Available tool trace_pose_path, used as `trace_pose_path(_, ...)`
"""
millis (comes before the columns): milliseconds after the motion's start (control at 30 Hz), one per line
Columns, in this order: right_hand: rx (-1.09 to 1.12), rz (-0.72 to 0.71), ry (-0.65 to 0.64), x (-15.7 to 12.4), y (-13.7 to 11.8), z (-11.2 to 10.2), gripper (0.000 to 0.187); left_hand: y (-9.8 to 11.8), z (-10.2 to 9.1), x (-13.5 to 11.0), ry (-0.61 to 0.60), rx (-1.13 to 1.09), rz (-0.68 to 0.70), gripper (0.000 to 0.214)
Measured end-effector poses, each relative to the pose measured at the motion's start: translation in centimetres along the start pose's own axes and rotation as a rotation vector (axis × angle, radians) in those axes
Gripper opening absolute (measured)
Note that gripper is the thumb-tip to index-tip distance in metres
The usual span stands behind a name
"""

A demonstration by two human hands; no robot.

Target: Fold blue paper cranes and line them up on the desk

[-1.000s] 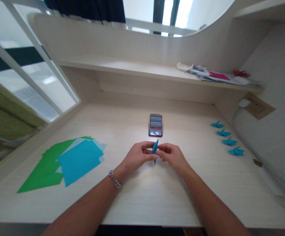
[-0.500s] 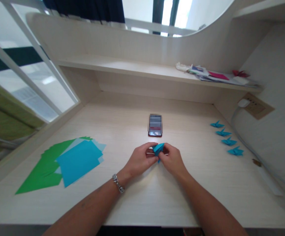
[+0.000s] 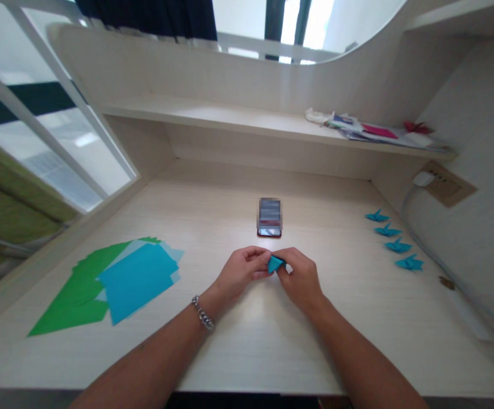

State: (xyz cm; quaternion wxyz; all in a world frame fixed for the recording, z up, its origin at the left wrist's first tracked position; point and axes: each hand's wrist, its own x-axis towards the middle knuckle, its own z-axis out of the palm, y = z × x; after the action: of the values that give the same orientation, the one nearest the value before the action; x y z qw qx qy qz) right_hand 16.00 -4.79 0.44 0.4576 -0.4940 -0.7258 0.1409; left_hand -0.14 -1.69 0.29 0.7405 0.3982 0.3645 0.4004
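Note:
Between my two hands is a small folded piece of blue origami paper (image 3: 275, 263), its shape partly covered by fingers. My left hand (image 3: 243, 269) pinches its left edge between thumb and fingers. On the other side my right hand (image 3: 300, 274) grips it, with the thumb below and the fingers along the top. Just beyond the hands a phone (image 3: 269, 217) lies on the desk, its screen blurred out. Several finished blue paper cranes (image 3: 398, 245) stand in a row at the right.
Blue paper sheets (image 3: 140, 281) overlap green sheets (image 3: 74, 295) on the left of the desk (image 3: 212, 199). A cable (image 3: 426, 250) runs along the right wall from a plug in the socket (image 3: 449, 184). Papers (image 3: 370, 130) lie on the shelf above.
The folded blue paper has been turned in my hands and now shows a smaller triangular face. My left thumb has moved up onto its edge, and the fingers of both hands have shifted.

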Motion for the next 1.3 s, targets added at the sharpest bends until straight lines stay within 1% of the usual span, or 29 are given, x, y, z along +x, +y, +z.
trace_pose_path(67, 0.029, 0.0, 0.038, 0.0, -0.2, 0.0, 0.034, 0.1, 0.1, -0.2, -0.017, -0.026, 0.0, 0.024)
trace_pose_path(133, 0.1, 0.046, 0.073, 0.0, -0.2, 0.0, 0.034, 0.3, 0.2, -0.3, -0.038, -0.052, 0.008, 0.024)
trace_pose_path(333, 0.44, 0.366, 0.11, -0.1, 0.3, 0.7, 0.034, 0.3, -0.1, -0.3, -0.08, -0.042, 0.047, 0.029)
trace_pose_path(433, 0.554, 0.449, 0.105, 0.0, 0.5, 1.0, 0.033, 0.1, -0.5, -0.1, -0.088, 0.005, 0.07, 0.028)
trace_pose_path(533, 0.605, 0.505, 0.106, 0.1, 0.4, 1.1, 0.033, 0.0, -0.7, 0.1, -0.096, 0.071, 0.098, 0.027)
trace_pose_path(633, 0.628, 0.523, 0.11, 0.1, 0.3, 1.1, 0.034, 0.0, -0.8, 0.1, -0.094, 0.128, 0.124, 0.028)
trace_pose_path(767, 0.63, 0.493, 0.112, 0.0, 0.3, 1.0, 0.031, 0.2, -0.8, 0.0, -0.105, 0.131, 0.152, 0.031)
trace_pose_path(933, 0.597, 0.437, 0.114, -0.1, 0.2, 0.9, 0.029, 0.4, -0.9, -0.1, -0.084, 0.149, 0.181, 0.024)
trace_pose_path(1300, 0.708, 0.507, 0.147, 0.1, 0.1, 1.2, 0.032, 0.5, -0.6, -0.1, -0.013, 0.141, 0.172, 0.031)
